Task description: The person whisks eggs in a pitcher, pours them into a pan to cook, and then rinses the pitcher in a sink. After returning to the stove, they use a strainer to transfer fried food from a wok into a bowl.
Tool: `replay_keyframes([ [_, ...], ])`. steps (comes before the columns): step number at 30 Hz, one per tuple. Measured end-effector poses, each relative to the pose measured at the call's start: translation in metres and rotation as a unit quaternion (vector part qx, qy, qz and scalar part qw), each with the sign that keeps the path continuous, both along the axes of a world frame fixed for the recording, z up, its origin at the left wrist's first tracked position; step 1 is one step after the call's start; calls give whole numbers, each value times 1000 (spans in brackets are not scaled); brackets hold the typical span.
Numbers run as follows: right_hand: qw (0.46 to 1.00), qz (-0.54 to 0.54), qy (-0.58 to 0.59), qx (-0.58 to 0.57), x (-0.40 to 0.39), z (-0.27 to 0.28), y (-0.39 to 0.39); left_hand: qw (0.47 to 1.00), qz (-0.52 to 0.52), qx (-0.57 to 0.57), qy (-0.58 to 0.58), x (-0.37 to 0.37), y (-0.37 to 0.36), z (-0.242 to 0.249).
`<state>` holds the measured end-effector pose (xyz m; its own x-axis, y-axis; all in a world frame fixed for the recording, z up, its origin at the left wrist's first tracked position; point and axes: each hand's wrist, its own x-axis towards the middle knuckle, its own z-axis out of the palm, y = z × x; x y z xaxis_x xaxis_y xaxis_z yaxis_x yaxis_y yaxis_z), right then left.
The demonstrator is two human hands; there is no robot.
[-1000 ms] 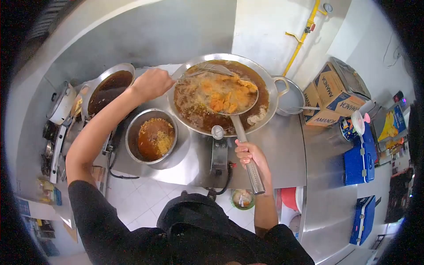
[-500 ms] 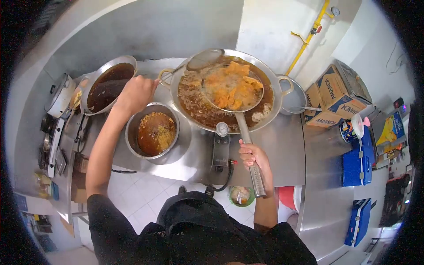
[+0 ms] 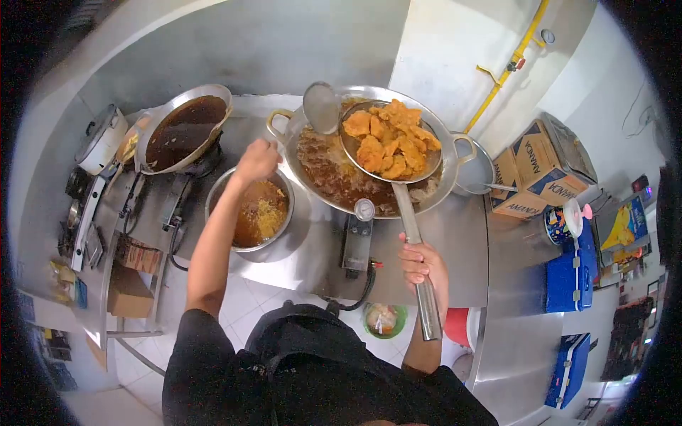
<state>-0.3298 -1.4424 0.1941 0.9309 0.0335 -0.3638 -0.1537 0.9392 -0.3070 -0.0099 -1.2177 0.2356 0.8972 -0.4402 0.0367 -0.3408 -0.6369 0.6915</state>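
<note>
A large two-handled pan holds bubbling dark oil. Over it, my right hand grips the long metal handle of a wide strainer, which is full of orange fried pieces. My left hand is closed at the pan's left side, around the end of a smaller skimmer whose round mesh head is raised above the pan's left rim. Below my left hand stands a steel pot of brown liquid with yellowish bits.
At the left, a second pan of dark oil sits on a burner near a white lidded pot. A gauge stands at the front rim. Right are a steel pot, a cardboard box and blue coolers.
The strainer has risen out of the oil with the fried pieces in it. The skimmer head has moved left and up, and my left hand has shifted right and down.
</note>
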Motion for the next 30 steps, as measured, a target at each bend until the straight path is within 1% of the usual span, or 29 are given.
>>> replay_keyframes([
  [1,1000,0,1,-1,-1,3,2,996,7,-12,92,-1,-1,-8],
  [2,1000,-7,2,3,-2,7,3,990,-23,-63,127,-5,1,-17],
  [3,1000,-15,3,6,-3,10,5,989,-24,-64,127,-7,2,-24],
  [5,1000,-15,-3,-8,-3,13,4,951,-29,-141,275,-28,-6,-18],
  [6,1000,-15,-8,-22,-4,15,5,953,-5,-164,255,-44,-12,-13],
  [7,1000,-18,-7,-23,-4,18,6,952,-8,-165,256,-51,-18,-18],
  [9,998,-37,-16,-50,0,27,9,923,-24,-212,320,-59,-24,-29],
  [10,998,-37,-15,-52,2,28,9,922,-23,-214,321,-67,-28,-29],
  [12,998,-31,-40,-49,9,26,7,879,-55,-260,395,-80,-35,-23],
  [13,998,-32,-39,-49,12,25,6,879,-56,-260,396,-86,-38,-22],
  [15,995,3,-67,-74,16,22,3,825,-52,-323,461,-100,-42,-18],
  [16,995,4,-67,-74,18,25,5,814,-35,-338,471,-110,-43,-11],
  [18,997,-33,-46,-61,19,29,13,811,-33,-339,475,-124,-47,-8],
  [21,998,-23,-37,-46,21,28,15,799,-53,-355,483,-136,-49,-7],
  [23,998,-19,-38,-53,21,29,18,836,-74,-334,428,-141,-48,-6],
  [24,997,-16,-41,-60,20,31,20,824,-78,-348,440,-141,-44,-6],
  [25,997,-17,-39,-58,20,34,23,824,-77,-346,442,-141,-41,-5],
  [27,996,-15,-29,-82,21,45,29,834,-68,-368,407,-140,-36,-2],
  [28,996,-19,-24,-79,22,48,34,833,-68,-363,412,-137,-31,0],
  [30,993,-25,-84,-78,28,57,32,833,-129,-383,378,-124,-32,8],
])
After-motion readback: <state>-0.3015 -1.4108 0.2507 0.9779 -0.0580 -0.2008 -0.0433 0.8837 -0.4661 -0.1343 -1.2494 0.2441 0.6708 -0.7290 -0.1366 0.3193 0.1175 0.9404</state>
